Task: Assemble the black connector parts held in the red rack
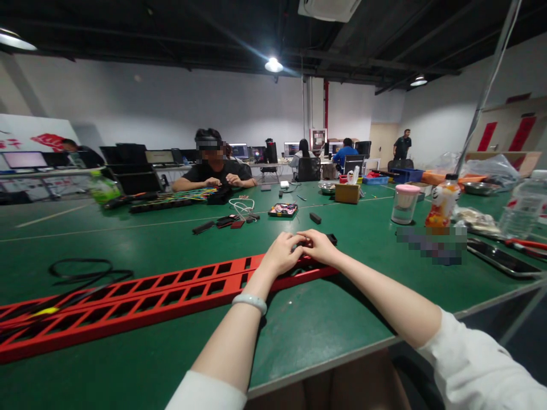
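A long red slotted frame (233, 282) lies across the green table in front of me. My left hand (282, 253) rests over its right-hand end, fingers bent and brought together. Meeting it there is my right hand (318, 247), its fingertips also drawn in against the left ones. Whatever they pinch is covered by the fingers. A small black part (332, 239) shows just beyond my right hand at the frame's end. Black cable (81, 262) loops over the frame's left part, with a yellow band (45, 311) around dark wires.
Ahead lie an open box of small parts (282, 210), a black block (315, 217) and a white cable (243, 208). To the right stand a pink-lidded jar (404, 205), an orange bottle (443, 205) and a phone (502, 258). A co-worker (213, 171) sits opposite, handling coloured wires.
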{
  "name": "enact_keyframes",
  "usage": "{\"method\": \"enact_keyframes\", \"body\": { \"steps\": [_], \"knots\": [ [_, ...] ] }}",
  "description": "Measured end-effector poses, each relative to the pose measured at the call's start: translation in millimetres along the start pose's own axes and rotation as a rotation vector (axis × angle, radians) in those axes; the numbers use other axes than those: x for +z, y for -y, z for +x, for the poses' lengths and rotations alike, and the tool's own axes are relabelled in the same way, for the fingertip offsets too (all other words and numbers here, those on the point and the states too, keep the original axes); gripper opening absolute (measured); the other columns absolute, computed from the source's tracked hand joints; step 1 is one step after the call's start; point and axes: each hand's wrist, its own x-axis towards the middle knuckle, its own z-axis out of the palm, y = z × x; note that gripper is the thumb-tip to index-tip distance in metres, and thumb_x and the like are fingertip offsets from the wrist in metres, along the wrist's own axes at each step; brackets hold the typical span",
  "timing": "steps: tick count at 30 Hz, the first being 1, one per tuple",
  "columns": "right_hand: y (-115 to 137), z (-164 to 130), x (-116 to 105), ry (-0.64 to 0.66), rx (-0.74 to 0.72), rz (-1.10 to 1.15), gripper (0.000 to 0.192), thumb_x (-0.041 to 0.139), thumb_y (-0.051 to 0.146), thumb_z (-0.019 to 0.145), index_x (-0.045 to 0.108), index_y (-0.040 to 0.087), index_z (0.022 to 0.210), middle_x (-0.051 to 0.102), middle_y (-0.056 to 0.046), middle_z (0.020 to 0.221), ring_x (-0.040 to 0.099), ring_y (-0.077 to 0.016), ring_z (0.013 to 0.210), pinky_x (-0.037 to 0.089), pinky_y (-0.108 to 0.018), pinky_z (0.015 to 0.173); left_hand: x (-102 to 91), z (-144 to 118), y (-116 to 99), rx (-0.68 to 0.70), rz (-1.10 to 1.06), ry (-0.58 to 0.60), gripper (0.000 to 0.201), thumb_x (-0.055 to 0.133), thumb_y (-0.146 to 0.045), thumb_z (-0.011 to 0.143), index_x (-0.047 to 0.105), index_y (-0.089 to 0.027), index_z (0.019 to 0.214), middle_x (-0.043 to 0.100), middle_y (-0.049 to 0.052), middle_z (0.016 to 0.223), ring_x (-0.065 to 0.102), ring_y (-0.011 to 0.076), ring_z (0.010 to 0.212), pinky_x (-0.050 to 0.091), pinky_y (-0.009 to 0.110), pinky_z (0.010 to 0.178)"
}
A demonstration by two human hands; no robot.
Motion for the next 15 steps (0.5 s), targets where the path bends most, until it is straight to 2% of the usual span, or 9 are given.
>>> {"method": "enact_keyframes", "body": {
  "steps": [6, 10, 15],
  "knots": [
    [-1.8, 0.5, -4.3, -0.018, 0.103, 0.036, 0.04, 0.064, 0.025, 0.063, 0.058, 0.014, 0.1, 0.061, -0.007, 0.095, 0.056, -0.0156, 0.081, 0.045, -0.029, 0.074, -2.1, -1.4, 1.3, -0.014, 0.018, 0.003, 0.037, 0.044, -0.024, 0.081, 0.048, -0.023, 0.118, 0.053, 0.005, 0.094, 0.046, 0.0185, 0.09, 0.038, 0.031, 0.083],
    [-5.3, 0.6, -4.7, -0.001, 0.143, 0.214, 0.039, 0.063, 0.03, 0.065, 0.058, 0.016, 0.1, 0.059, -0.007, 0.102, 0.057, -0.0158, 0.087, 0.046, -0.029, 0.076, -0.2, -1.8, 5.7, -0.047, 0.079, -0.003, 0.035, 0.043, -0.025, 0.081, 0.051, -0.022, 0.115, 0.053, 0.006, 0.094, 0.046, 0.0195, 0.091, 0.037, 0.032, 0.084],
    [-8.2, 1.2, -4.5, 0.034, 0.28, 0.452, 0.035, 0.06, 0.036, 0.069, 0.061, 0.017, 0.097, 0.064, -0.007, 0.093, 0.059, -0.017, 0.084, 0.047, -0.032, 0.077, 1.7, -2.2, 7.4, -0.081, 0.128, 0.027, 0.036, 0.04, -0.025, 0.082, 0.049, -0.022, 0.117, 0.054, 0.006, 0.095, 0.047, 0.0199, 0.091, 0.038, 0.033, 0.083]
  ]
}}
